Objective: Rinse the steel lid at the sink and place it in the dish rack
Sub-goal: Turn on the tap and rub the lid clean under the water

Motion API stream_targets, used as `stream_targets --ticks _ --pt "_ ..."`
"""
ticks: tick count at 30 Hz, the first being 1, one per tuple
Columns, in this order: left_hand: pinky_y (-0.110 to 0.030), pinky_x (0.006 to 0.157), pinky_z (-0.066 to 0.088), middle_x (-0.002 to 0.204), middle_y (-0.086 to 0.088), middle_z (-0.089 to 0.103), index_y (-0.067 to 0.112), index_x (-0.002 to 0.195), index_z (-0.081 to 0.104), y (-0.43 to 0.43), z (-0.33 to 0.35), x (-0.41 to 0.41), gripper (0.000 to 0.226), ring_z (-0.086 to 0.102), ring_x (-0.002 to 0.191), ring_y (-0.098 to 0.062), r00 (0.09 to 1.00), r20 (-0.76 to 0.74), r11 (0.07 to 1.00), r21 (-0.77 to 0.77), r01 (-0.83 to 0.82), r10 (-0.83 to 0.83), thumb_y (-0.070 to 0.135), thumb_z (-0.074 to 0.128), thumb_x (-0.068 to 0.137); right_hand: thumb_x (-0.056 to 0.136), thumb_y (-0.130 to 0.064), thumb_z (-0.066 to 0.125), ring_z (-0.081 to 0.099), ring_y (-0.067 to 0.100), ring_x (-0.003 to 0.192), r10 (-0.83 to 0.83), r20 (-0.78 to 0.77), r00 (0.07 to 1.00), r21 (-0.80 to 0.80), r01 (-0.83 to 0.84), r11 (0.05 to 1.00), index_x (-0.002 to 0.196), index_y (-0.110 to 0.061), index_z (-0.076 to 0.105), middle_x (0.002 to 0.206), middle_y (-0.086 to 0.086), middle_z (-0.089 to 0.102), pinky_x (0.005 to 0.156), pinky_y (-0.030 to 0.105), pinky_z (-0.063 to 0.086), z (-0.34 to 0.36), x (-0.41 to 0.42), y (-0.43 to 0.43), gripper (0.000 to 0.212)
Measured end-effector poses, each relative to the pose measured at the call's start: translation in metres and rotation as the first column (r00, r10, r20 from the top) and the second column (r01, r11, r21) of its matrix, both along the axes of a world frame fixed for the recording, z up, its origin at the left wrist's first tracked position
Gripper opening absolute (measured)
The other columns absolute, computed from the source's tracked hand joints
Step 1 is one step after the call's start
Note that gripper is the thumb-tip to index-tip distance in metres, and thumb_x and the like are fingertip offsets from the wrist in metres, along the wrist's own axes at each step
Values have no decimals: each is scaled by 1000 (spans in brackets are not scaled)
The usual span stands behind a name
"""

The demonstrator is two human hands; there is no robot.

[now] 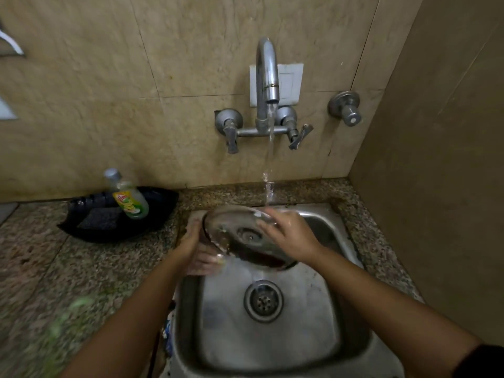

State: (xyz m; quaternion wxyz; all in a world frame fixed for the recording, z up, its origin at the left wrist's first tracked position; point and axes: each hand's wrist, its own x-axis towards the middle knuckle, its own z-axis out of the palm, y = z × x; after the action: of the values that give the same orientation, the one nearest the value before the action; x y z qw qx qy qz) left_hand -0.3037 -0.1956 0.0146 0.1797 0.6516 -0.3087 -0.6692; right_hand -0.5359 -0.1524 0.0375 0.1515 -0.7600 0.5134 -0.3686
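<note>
**Inspector:** You are at the rinsing step. The round steel lid is held over the far half of the stainless steel sink, tilted, directly under the stream from the chrome wall tap. The water lands near the lid's rim at 12 o'clock.

**Operator:** And my grip?

**Inspector:** Your left hand clasps the lid's edge at about 8 o'clock, fingers curled beneath it. Your right hand lies closed over the rim at about 2 o'clock. Both are gripping the lid.

**Operator:** How does it sit?

**Inspector:** Its knob faces up and toward you. A round lid has no true long axis; the tilted face runs from 10 o'clock down to 4 o'clock.

**Operator:** Next?

**Inspector:** In my judgement, turn the lid so water reaches the whole face, then carry it to the rack. No dish rack is in view; only a green dish-soap bottle in a black tray on the granite counter at 9 o'clock.
</note>
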Motion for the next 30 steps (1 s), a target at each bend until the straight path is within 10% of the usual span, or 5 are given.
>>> stream_targets --ticks 3,9,14,18,30 --pt "-27 48 54 103 -23 67 11 108 61 12 -14 -4 87 65 72 -30 982 165 989 -130 -71 92 79 14 82 91 -24 62 69 27 91 -172 462 870 322 16 946 112 -16 66 100 13 72 82 43 56 -2 6 -9 22" --pt "-43 95 47 135 -9 59 20 133 55 24 -45 4 73 56 121 -28 819 -523 936 -106 -336 234 71 44 82 86 -5 61 68 30 82 -524 696 491 657 -142 740 107 2 67 100 23 71 82 43 54 -26 4 -15 23" --pt "-38 88 51 114 -9 71 16 113 67 26 -32 -17 44 65 106 -23 837 -489 842 -322 -434 245 46 38 98 95 -28 54 63 30 85 -599 421 682 623 263 737 89 -10 67 92 20 69 78 40 49 -43 0 -22 23" --pt "-38 85 54 107 -13 74 10 109 70 22 -30 -38 49 69 100 -26 849 -438 858 -268 -438 296 49 45 95 99 -36 37 50 31 125 -499 -274 822 221 559 799 140 -14 41 139 12 52 98 42 41 -40 -5 -31 47" --pt "-52 97 47 110 -20 69 11 101 68 -20 -22 -56 58 67 100 -35 818 -429 829 -231 -508 382 64 52 82 97 -58 17 -11 7 147 219 -612 760 219 -103 970 153 -31 -2 161 -10 -5 119 34 -4 -36 -18 12 65"
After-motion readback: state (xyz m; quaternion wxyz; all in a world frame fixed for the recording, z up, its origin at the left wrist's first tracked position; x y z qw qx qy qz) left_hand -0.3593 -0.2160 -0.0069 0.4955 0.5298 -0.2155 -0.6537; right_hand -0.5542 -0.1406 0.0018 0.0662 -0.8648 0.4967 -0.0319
